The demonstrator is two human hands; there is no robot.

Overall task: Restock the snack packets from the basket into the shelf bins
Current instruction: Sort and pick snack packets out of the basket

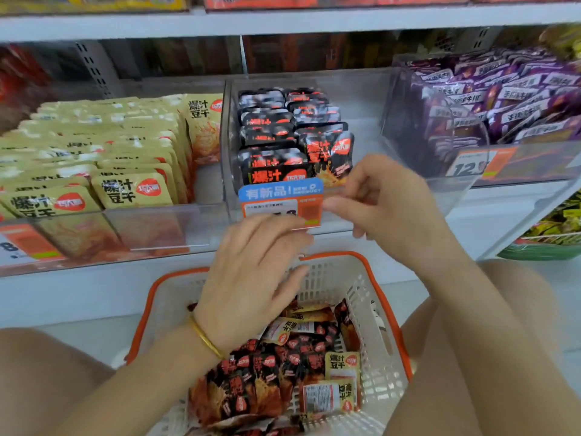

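A white basket with an orange rim (382,313) sits between my knees, holding several black packets (270,369) and a few yellow ones (341,363). On the shelf, the middle clear bin (371,99) holds rows of black packets (270,121). My right hand (390,202) is at that bin's front right corner and pinches the lower corner of an upright black packet (327,155), with the thumb over the edge of the blue-and-orange price tag (279,196). My left hand (251,278) hovers palm down over the basket's far rim, fingers relaxed, holding nothing.
The left bin (151,221) is packed with yellow packets (132,190). A bin at right (518,165) holds purple packets (503,99). A white shelf edge (94,291) runs below the bins, with another shelf board (283,20) above. Green and yellow packs (556,228) lie at lower right.
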